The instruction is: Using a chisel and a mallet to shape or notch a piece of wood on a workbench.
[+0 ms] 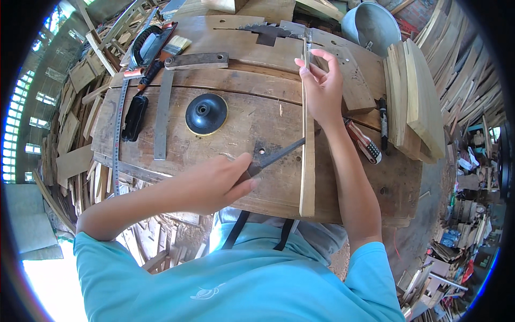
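Note:
My left hand (222, 180) is closed around the handle of a dark steel file (281, 152). The file slants up to the right, its far end meeting the edge of a thin wooden strip (308, 180). That strip stretches away from me, with its near end at the bench's front edge. Farther up, my right hand (325, 88) grips the strip with bent fingers near its far part. Left of the file, a black round backing pad (206, 114) lies on the wooden bench (241, 185).
At the left are a hand plane (147, 45), a brush (176, 45), a metal ruler (163, 118) and a tape measure (119, 129). A toothed saw blade (266, 31) is at the back. A utility knife (363, 140), a black marker (383, 123) and upright boards (421, 102) lie right.

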{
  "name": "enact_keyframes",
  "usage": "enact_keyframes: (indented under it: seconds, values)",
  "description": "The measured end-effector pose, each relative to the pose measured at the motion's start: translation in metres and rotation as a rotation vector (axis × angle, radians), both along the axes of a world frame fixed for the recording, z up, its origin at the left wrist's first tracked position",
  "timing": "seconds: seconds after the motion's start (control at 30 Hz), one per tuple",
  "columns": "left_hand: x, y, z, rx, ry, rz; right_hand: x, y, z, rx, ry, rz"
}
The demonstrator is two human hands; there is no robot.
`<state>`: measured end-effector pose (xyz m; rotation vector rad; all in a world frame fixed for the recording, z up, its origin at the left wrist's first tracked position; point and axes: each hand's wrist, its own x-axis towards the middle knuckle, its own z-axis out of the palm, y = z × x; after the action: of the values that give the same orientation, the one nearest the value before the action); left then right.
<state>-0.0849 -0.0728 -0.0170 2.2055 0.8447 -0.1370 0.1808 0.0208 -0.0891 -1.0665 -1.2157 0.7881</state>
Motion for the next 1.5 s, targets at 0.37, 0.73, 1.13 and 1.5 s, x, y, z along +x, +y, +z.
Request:
enact_keyframes:
  seconds: [0.37,0.73,1.13,1.5]
  values:
    - [0.008,0.018,-0.006,-0.843,0.125,0.254,0.007,0.001,-0.005,-0.002,0.025,0.052]
    - [0.013,0.004,0.008,-0.27,0.202,0.144,0.002,0.008,-0.007,0.057,-0.024,0.072]
    - [-0.001,-0.007,-0.012,0.175,0.172,0.004,0.005,0.005,0.01,-0.115,-0.37,0.183]
    - [0.002,0.012,0.014,-0.047,-0.07,-0.027,-0.001,0.012,0.049,-0.228,-0.118,0.08]
